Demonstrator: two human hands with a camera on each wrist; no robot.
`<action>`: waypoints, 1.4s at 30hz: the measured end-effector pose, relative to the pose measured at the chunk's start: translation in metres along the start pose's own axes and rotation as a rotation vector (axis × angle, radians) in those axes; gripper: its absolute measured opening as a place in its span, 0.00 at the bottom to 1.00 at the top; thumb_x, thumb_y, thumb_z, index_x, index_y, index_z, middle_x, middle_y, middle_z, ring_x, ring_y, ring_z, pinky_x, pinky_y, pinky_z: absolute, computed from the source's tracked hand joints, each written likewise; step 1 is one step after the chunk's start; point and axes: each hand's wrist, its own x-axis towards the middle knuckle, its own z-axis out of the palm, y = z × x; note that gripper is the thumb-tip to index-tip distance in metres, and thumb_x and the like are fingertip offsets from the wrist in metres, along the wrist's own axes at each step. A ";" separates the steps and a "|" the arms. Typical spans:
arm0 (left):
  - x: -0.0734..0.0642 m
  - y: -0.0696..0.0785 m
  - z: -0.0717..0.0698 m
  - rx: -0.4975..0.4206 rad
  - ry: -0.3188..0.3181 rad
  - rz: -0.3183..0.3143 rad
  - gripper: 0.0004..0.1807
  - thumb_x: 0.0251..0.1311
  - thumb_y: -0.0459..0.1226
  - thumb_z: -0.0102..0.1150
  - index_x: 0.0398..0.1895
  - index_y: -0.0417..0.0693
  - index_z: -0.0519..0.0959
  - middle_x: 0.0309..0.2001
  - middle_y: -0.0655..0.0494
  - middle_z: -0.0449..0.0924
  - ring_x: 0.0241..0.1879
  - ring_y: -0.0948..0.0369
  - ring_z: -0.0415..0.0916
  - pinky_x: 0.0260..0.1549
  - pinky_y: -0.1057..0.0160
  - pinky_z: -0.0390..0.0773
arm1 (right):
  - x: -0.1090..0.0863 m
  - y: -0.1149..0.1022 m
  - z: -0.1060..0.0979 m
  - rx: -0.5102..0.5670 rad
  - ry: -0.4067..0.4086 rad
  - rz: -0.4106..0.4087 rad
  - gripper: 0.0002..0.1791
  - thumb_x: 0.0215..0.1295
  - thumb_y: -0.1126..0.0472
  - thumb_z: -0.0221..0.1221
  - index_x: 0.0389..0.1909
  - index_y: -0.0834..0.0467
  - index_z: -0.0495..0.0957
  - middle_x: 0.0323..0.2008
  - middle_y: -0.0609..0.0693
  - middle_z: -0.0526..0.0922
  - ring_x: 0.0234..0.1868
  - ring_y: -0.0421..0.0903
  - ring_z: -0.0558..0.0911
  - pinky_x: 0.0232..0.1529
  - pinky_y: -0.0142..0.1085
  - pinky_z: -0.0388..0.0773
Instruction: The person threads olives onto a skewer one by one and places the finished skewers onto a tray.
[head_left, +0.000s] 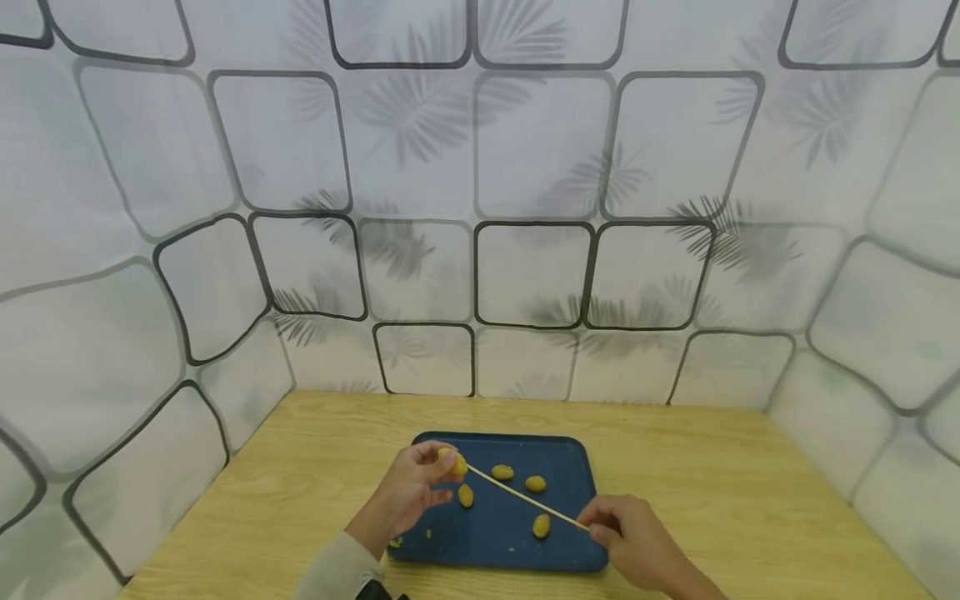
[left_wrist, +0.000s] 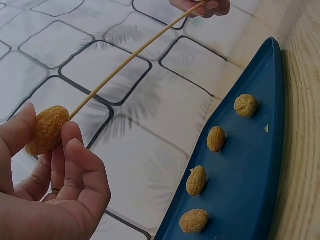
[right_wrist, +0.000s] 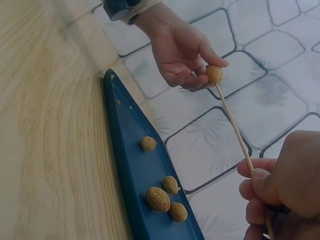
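Note:
Above a blue tray, my left hand pinches a wrinkled yellow-brown dried fruit between thumb and fingers. One end of a thin wooden skewer meets this fruit; how deep it goes in is hidden. Near the tray's right front corner, my right hand grips the skewer's other end, its thumb and fingers curled round the stick in the right wrist view. The skewer slants down from the left hand to the right. Several similar fruits lie loose on the tray, apart from both hands.
Small yellowish crumbs lie at the tray's front left corner. The tray sits on a light wood-grain table. Behind and at both sides stands a pale covering with dark rounded outlines and leaf prints.

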 end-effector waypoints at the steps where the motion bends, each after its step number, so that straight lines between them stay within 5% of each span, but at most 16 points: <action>1: 0.000 0.000 0.000 -0.002 -0.007 0.002 0.04 0.68 0.38 0.58 0.38 0.47 0.78 0.37 0.54 0.76 0.37 0.60 0.78 0.31 0.64 0.78 | 0.001 -0.001 0.000 -0.004 0.005 -0.005 0.10 0.63 0.77 0.55 0.34 0.62 0.81 0.24 0.48 0.77 0.22 0.36 0.71 0.21 0.32 0.73; 17: -0.005 0.002 0.005 -0.021 -0.044 -0.009 0.06 0.67 0.38 0.59 0.40 0.45 0.78 0.38 0.54 0.78 0.37 0.61 0.78 0.31 0.65 0.78 | 0.004 -0.005 0.003 0.041 -0.015 0.055 0.10 0.64 0.78 0.53 0.35 0.63 0.80 0.26 0.52 0.78 0.22 0.38 0.71 0.21 0.33 0.73; 42: -0.001 0.000 0.017 -0.015 -0.081 0.007 0.03 0.68 0.37 0.58 0.39 0.47 0.78 0.36 0.55 0.78 0.36 0.62 0.77 0.33 0.63 0.77 | 0.021 -0.019 0.011 -0.049 0.048 -0.003 0.13 0.62 0.77 0.55 0.33 0.57 0.81 0.24 0.46 0.76 0.21 0.37 0.70 0.20 0.32 0.72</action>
